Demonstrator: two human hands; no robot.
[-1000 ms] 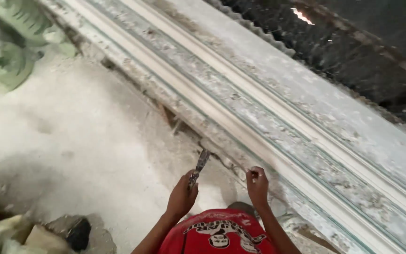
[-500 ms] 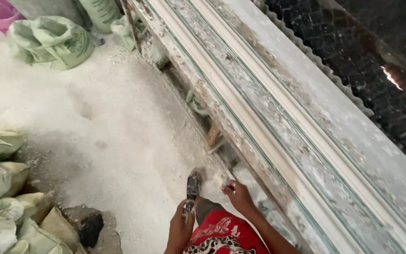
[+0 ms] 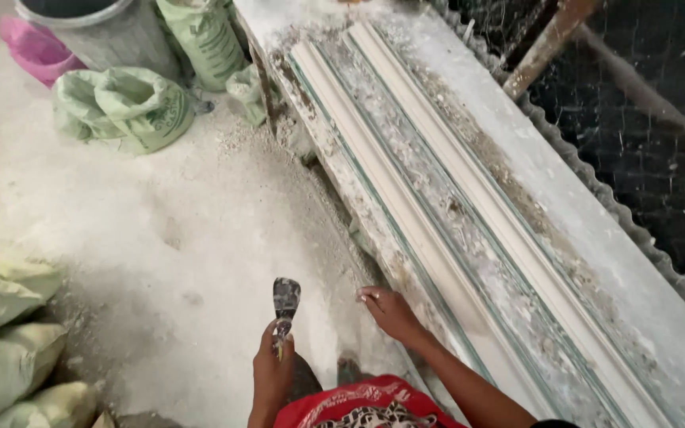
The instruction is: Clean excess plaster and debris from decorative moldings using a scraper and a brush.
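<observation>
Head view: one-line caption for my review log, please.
Left hand grips a putty knife; right hand rests on the plaster-crusted moulding bench.

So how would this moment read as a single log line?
left hand: grips putty knife, blade up | right hand: empty, at edge of long mould bench | floor: white dust, green sacks

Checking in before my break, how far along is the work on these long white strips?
Done: two long white strips lie cast on the bench. In hand: the left hand holds a scraper; the right hand rests at the bench edge. Left: crusty white lumps cover the bench between the strips.
</observation>
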